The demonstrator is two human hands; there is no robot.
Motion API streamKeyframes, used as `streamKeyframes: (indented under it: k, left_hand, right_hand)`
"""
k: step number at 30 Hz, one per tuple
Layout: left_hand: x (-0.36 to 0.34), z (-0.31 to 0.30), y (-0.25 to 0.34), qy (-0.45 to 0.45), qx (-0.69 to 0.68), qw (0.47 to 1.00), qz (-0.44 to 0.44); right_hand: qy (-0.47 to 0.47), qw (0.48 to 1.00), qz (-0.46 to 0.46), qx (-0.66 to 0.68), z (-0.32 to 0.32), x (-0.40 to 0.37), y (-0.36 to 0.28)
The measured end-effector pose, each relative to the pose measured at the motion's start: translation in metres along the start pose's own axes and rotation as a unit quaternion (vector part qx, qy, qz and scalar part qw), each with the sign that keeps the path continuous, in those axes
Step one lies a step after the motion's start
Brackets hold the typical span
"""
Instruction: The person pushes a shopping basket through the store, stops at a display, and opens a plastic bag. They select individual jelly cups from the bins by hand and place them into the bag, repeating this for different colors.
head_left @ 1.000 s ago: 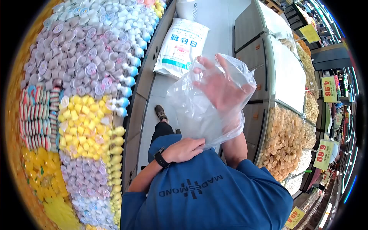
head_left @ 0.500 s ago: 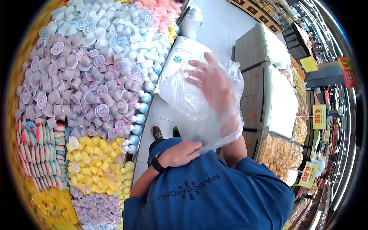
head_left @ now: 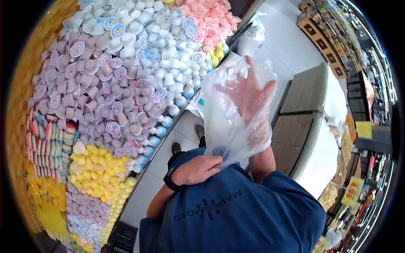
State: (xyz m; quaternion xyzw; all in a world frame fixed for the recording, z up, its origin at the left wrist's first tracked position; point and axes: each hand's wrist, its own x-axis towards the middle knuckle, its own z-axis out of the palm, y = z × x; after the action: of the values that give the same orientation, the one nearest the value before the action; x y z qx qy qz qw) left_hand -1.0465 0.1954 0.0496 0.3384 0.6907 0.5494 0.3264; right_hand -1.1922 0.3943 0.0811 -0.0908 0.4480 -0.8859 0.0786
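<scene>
Head view: you have the clear plastic bag (head_left: 232,109) in front of your shirt, over the floor (head_left: 287,31), just past the right edge of the worktop (head_left: 242,29) that carries the small jelly cups (head_left: 86,80). Your left hand (head_left: 196,168) has its fingers clamped on the bag's lower edge, close against the shirt. Your right hand (head_left: 247,95) shows through the film, seemingly inside the bag, its fingers spread apart and touching nothing but plastic.

To open it well, pin that lower edge firmly with your left fingers and push outward with the right ones, widening them slowly so the creased film parts evenly. Ease off if it pulls tight at the fingertips; thin plastic like this could split. The mouth's far side is hard to make out, so feel for both layers.
</scene>
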Motion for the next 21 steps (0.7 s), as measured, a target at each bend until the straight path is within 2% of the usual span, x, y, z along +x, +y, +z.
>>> streamKeyframes:
  k: [2,3,5,9,11,15,17,21]
  left_hand:
    - [0.02,0.001,0.005,0.023,-0.006,1.0,-0.014]
    - [0.029,0.001,0.008,0.031,-0.018,0.999,-0.029]
    - [0.043,0.002,0.011,0.048,-0.031,0.997,-0.045]
    - [0.062,0.007,0.013,0.09,-0.03,0.992,-0.088]
    - [0.063,0.008,0.01,0.103,-0.024,0.989,-0.1]
    - [0.054,0.006,0.005,0.132,-0.011,0.987,-0.086]
    - [0.047,0.004,0.005,0.141,-0.013,0.986,-0.085]
    - [0.032,-0.002,0.003,0.155,-0.012,0.986,-0.061]
  right_hand:
    - [-0.024,0.99,0.022,0.138,-0.017,0.015,-0.007]
    - [-0.031,0.989,0.03,0.141,-0.02,0.021,-0.012]
    - [-0.006,0.927,0.08,0.365,-0.022,0.031,-0.024]
    - [-0.076,0.912,0.114,0.387,-0.04,0.049,-0.025]
    - [-0.126,0.945,0.098,0.287,-0.038,0.059,-0.024]
    - [-0.151,0.91,0.086,0.376,-0.01,0.064,-0.028]
    - [-0.167,0.954,0.08,0.237,0.002,0.064,-0.029]
    - [-0.198,0.946,0.076,0.244,0.021,0.064,-0.024]
